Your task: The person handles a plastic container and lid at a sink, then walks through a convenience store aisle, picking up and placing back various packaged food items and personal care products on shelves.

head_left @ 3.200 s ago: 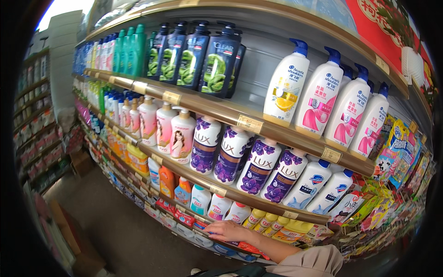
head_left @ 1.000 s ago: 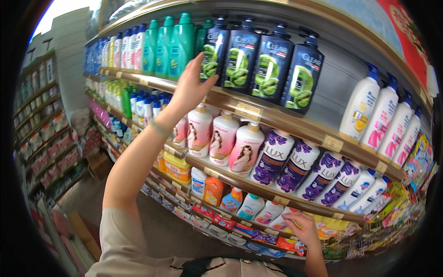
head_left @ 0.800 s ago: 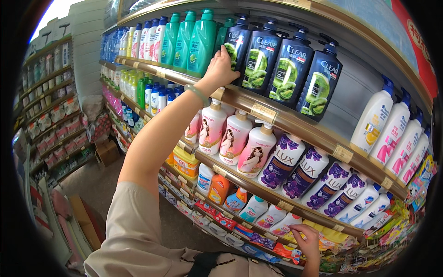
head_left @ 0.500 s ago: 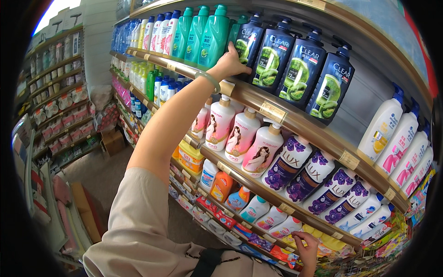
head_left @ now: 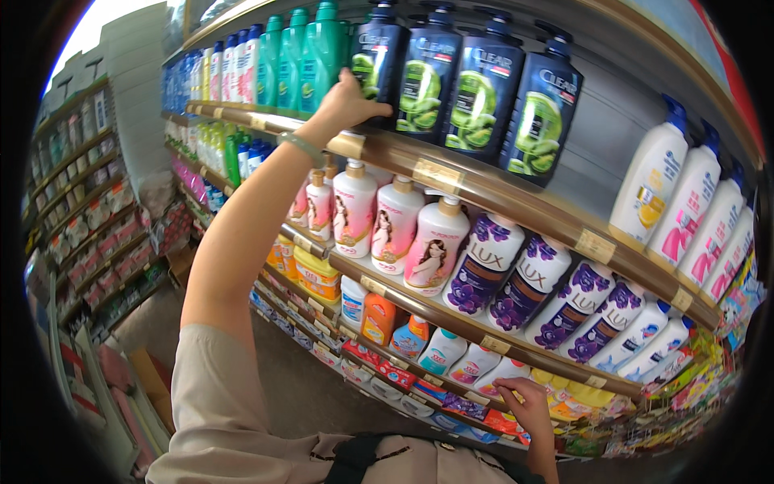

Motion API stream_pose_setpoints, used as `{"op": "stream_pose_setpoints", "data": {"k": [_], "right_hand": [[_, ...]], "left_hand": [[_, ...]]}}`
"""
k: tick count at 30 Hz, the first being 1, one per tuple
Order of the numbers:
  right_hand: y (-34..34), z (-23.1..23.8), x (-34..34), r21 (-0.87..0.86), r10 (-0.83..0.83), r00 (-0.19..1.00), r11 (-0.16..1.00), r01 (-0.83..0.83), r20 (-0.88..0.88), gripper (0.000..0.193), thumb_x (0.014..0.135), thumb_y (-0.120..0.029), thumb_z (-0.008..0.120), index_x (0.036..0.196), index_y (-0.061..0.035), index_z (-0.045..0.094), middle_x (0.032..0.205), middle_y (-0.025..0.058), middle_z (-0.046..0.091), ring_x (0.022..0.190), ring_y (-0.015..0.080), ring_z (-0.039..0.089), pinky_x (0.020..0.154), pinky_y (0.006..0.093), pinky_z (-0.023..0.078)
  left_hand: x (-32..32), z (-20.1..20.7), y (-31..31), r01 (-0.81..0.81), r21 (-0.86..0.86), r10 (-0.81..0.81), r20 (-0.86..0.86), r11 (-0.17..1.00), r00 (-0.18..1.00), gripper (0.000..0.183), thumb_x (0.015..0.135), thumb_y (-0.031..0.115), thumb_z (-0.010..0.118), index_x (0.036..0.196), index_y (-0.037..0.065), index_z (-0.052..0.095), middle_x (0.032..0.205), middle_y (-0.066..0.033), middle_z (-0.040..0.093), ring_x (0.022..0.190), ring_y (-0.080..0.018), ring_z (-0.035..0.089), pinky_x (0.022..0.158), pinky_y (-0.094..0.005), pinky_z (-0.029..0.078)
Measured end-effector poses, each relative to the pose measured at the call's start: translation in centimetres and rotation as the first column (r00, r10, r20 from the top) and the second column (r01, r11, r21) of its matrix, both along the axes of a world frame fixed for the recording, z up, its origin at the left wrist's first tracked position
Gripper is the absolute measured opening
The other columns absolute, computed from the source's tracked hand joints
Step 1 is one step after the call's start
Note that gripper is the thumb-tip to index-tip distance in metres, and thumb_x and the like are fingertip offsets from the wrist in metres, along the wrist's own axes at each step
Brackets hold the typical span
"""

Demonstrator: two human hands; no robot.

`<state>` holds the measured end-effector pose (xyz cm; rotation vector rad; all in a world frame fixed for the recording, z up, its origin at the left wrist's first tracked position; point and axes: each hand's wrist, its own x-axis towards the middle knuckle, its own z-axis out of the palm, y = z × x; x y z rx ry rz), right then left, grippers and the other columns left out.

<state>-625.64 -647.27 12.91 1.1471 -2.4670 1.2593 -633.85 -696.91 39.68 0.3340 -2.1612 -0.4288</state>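
On the upper shelf stands a row of dark navy pump shampoo bottles [head_left: 484, 97] with green pictures on their fronts. My left hand [head_left: 345, 103] is wrapped against the lower part of the leftmost navy shampoo bottle [head_left: 379, 56]. Its fingers lie along that bottle's left side, beside a green pump bottle [head_left: 319, 68], and the thumb stretches across the low front. Some fingertips are hidden. A pale bangle [head_left: 300, 149] circles my left wrist. Low at the right, my right hand [head_left: 528, 406] hangs before the lower shelves, fingers loosely bent and apart, with nothing visible in it.
Below run pink-and-white pump bottles [head_left: 395, 222] and purple-and-white bottles [head_left: 484, 270]. White bottles with blue pumps [head_left: 651, 181] lean at the upper right. The brown shelf edge [head_left: 532, 206] juts out under the navy row. Another stocked rack [head_left: 89, 185] stands at the far left.
The view has shifted, so the shelves sit further left in the picture. My left hand remains at the same navy bottle. My right hand appears slightly higher, its fingers a little more extended.
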Motion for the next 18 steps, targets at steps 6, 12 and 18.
{"op": "stream_pose_setpoints", "data": {"k": [6,12,18], "right_hand": [[-1.2,1.0,0.0,0.021,0.092,0.990,0.996,-0.090,-0.107,0.016,0.080,-0.005,0.067,0.095,-0.0055,0.070,0.085,0.0094,0.069,0.075,0.0221,0.066,0.065,0.0310,0.051],[-0.5,-1.0,-0.5,0.050,0.102,0.980,0.994,-0.094,-0.173,0.019,0.087,-0.018,0.061,0.102,-0.0080,0.066,0.091,0.0075,0.067,0.081,0.0249,0.065,0.069,0.0344,0.052],[-0.7,-1.4,-0.1,0.023,0.124,0.981,0.992,-0.122,-0.150,0.020,0.088,-0.020,0.059,0.102,-0.0074,0.066,0.090,0.0070,0.066,0.086,0.0244,0.063,0.070,0.0359,0.051]], "left_hand": [[-1.1,-1.7,-0.9,0.361,0.050,-0.349,-0.163,0.931,0.923,0.101,0.060,0.035,0.085,0.131,-0.013,0.030,0.118,-0.0252,0.054,0.109,-0.0334,0.055,0.093,-0.0359,0.045],[2.1,-4.6,4.7,0.092,-0.398,-0.259,-0.391,0.913,0.883,0.078,0.079,0.017,0.070,0.141,-0.002,0.027,0.137,-0.0228,0.038,0.126,-0.0367,0.036,0.105,-0.0422,0.028],[7.2,-6.8,17.3,0.336,-0.587,-0.518,-0.170,0.737,0.839,0.084,0.068,-0.003,0.069,0.142,0.002,0.029,0.144,-0.0189,0.032,0.135,-0.0352,0.028,0.110,-0.0436,0.024]]}}
